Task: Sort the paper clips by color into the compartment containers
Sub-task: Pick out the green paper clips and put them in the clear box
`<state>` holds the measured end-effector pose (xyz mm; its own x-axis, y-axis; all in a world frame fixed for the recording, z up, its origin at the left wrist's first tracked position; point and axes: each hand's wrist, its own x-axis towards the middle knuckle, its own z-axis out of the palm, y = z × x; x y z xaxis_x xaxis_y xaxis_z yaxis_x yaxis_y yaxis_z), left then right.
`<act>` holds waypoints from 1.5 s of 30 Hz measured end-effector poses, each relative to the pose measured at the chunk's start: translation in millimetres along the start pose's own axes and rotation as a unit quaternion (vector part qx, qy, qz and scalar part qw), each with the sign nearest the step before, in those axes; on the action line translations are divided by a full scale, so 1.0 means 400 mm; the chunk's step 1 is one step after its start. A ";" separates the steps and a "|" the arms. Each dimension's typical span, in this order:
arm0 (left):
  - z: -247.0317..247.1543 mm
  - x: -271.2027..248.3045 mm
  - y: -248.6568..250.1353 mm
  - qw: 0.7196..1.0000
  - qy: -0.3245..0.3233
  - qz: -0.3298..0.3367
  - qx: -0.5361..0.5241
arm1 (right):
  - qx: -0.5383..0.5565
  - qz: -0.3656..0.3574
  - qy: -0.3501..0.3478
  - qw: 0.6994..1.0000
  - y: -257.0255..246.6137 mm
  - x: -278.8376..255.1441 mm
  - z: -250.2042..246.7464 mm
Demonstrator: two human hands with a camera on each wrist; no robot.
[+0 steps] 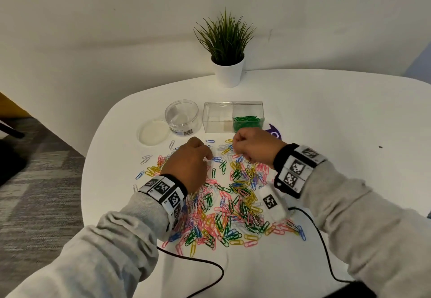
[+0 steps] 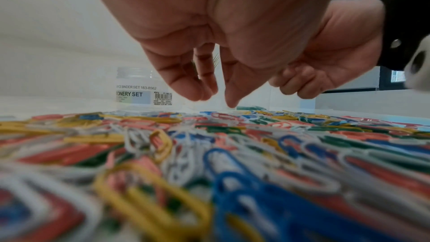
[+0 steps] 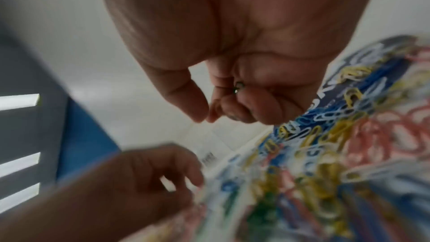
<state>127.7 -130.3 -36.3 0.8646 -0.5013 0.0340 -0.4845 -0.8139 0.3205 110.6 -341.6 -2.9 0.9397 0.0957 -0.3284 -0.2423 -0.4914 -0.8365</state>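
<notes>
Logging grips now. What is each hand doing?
Left hand: open, fingers reaching down to the clip pile, holding nothing.
Right hand: closed on green clips.

Right-wrist paper clips [image 3: 325, 154] motion-blurred

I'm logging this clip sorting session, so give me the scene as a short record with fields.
surface: white table
unsorted: mixed-colour paper clip pile
compartment box: clear; right side holds green clips, left side looks empty
round jar: clear, open, lid beside it
left hand: over the pile, fingertips pointing down
right hand: fingers curled, something small and dark green inside
background: potted plant
</notes>
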 end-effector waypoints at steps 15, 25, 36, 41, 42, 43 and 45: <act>0.000 -0.027 0.002 0.995 -0.051 0.075 0.049 | -0.469 -0.139 -0.077 0.869 -0.003 0.043 0.072; 0.003 -0.027 0.002 0.990 -0.054 0.114 0.061 | 0.066 -0.015 -0.014 0.998 -0.010 0.034 -0.001; -0.080 0.020 0.014 0.962 -0.059 -0.103 -0.244 | -0.142 -0.013 -0.076 0.987 0.024 -0.017 -0.029; -0.072 0.052 0.045 0.965 -0.134 -0.119 -0.193 | -0.346 -0.082 -0.071 0.932 0.032 -0.026 -0.003; -0.069 0.056 0.059 0.957 -0.157 -0.136 -0.202 | -0.352 -0.080 -0.063 0.930 0.039 -0.026 -0.004; -0.063 0.062 0.068 0.958 -0.167 -0.136 -0.190 | -0.356 -0.078 -0.053 0.930 0.045 -0.026 -0.007; -0.059 0.064 0.082 0.979 -0.158 -0.075 -0.105 | -0.362 -0.076 -0.037 0.928 0.055 -0.025 -0.018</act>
<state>137.1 -163.0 -2.5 0.8234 -0.4736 -0.3127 -0.2882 -0.8236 0.4886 97.7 -359.6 -14.8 0.9240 0.2574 -0.2829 0.1422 -0.9178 -0.3707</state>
